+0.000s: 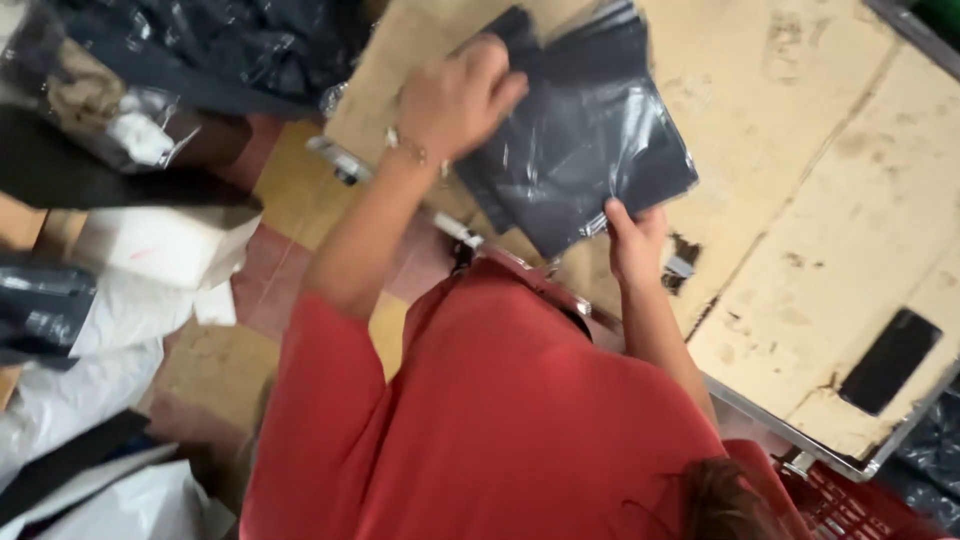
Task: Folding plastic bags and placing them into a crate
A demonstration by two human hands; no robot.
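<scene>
- So the dark garment in a clear plastic bag [585, 140] lies on the worn cream table [800, 150], up at about 12 o'clock from the person's red-sleeved body.
- Left hand [455, 95] is at roughly 11 o'clock, palm down with the fingers curled over the bag's upper-left corner, pressing it flat onto the table.
- Right hand [635, 240] sits at about 1 o'clock, thumb up on the bag's lower edge, pinching it. The two hands are well apart, one at each end of the packet.
- My take on doing this bit well: keep the left palm firm so the slick plastic doesn't skate, and let the right pull the edge taut so no air pockets or wrinkles get trapped. Slippery film likes to slide off the table edge, so work it toward the middle.
- Other stuff around: a black phone [888, 360] lying flat over at 3 o'clock near the table's metal rim, a heap of more bagged dark clothes [200, 50] at 10 o'clock, white plastic bags [90, 380] on the tiled floor at 8 o'clock, and a red crate [850, 505] at 5 o'clock.
</scene>
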